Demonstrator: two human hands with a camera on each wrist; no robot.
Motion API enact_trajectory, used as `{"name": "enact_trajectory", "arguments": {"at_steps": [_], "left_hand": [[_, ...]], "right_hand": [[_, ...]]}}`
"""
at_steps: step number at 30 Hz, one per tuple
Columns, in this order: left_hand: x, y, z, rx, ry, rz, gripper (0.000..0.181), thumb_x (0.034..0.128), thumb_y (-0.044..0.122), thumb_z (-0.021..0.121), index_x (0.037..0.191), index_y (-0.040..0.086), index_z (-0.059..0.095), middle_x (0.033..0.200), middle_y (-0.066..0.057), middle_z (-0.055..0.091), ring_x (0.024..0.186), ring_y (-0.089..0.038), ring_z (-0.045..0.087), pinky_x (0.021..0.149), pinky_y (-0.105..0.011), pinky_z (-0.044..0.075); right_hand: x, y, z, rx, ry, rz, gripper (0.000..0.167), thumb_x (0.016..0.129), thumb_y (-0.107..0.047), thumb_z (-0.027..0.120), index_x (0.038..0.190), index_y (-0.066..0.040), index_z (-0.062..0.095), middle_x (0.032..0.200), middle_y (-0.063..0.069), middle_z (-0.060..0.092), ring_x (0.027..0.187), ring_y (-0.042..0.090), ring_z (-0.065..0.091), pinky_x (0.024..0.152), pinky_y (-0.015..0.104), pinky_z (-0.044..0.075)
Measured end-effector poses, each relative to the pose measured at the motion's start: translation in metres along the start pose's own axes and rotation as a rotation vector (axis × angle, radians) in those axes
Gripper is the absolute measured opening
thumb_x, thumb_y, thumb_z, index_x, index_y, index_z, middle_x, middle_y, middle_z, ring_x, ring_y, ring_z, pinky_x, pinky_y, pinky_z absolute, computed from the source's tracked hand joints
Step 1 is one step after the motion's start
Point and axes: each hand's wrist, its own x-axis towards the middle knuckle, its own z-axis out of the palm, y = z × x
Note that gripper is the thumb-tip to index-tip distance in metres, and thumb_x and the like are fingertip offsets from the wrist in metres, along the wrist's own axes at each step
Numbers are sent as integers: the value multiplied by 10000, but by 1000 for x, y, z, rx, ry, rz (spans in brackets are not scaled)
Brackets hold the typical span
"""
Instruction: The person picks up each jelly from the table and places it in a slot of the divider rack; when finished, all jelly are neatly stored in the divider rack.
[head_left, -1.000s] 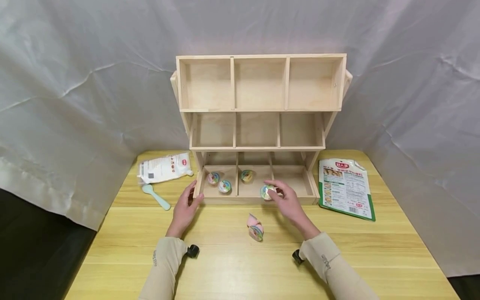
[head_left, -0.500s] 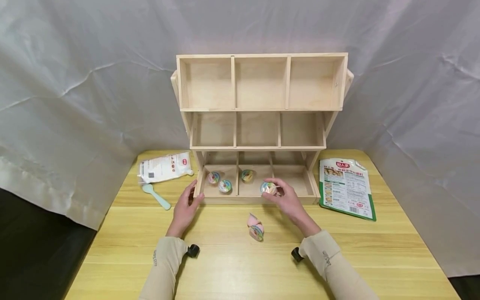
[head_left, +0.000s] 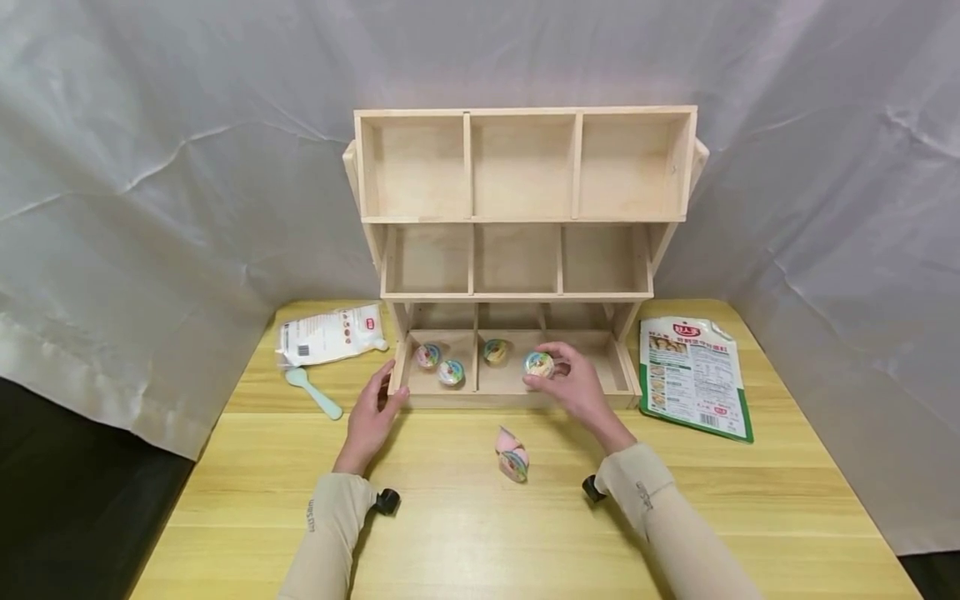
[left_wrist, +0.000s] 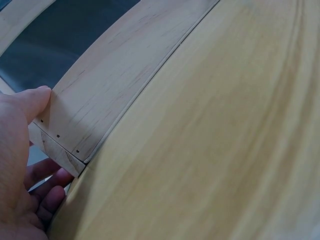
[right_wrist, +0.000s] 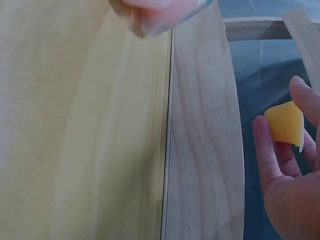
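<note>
My right hand pinches a yellow jelly cup between thumb and fingers, over the bottom middle compartment of a wooden rack. In the right wrist view the cup is tilted, its lid turned away. My left hand grips the rack's lower left front corner, thumb on the front board and fingers curled round the side. Two jelly cups lie in the bottom left compartment; a yellowish one lies in the bottom middle. Pink jelly cups lie together on the table before the rack.
On the left, a white pouch with a spout lies near a mint-green spoon. A green-and-white food packet lies right of the rack. Grey cloth hangs behind and at both sides of the wooden table.
My right hand has lifted the jelly cup slightly away from the front board and turned it so the lid faces differently. My left hand keeps its place on the rack corner.
</note>
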Motion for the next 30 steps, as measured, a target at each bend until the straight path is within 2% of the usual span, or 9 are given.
{"name": "enact_trajectory", "arguments": {"at_steps": [5,10,13,16,21,30], "left_hand": [[0,0,1,-3,7,7,637,1042,387,625,1610,259,367,1472,-207,563,1277,-350,596,1092,-508,487],[0,-1,1,7,7,7,643,1038,407,625,1611,271,366,1449,-193,584,1238,-339,612,1070,-506,491],[0,-2,1,20,9,4,651,1039,428,617,1616,273,358,1462,-189,576,1249,-337,609,1079,-514,483],[0,-2,1,18,7,4,655,1039,429,616,1618,269,354,1470,-191,570,1266,-338,600,1090,-514,478],[0,-2,1,6,5,4,642,1039,405,625,1610,269,364,1456,-183,581,1259,-330,602,1081,-487,480],[0,-1,2,10,20,16,646,1035,403,632,1608,256,373,1460,-203,578,1267,-348,601,1082,-514,483]], "right_hand": [[9,0,1,-27,9,-39,512,857,-207,865,1315,-113,656,1191,151,683,937,238,654,730,224,570],[16,3,5,-84,30,-68,500,856,-190,863,1304,-87,666,1145,143,714,982,250,652,821,253,546],[19,4,7,-124,36,-62,514,849,-196,866,1310,-91,666,1158,139,715,1014,286,656,848,339,560],[22,4,8,-139,31,-46,522,846,-190,865,1319,-100,663,1215,141,711,1084,324,665,926,438,581],[25,5,10,-167,21,-36,522,840,-189,868,1315,-103,670,1286,154,697,1191,362,639,1065,540,510],[29,12,16,-254,19,-65,509,826,-221,879,1291,-126,695,1272,159,693,1154,382,614,1014,583,489]]}}
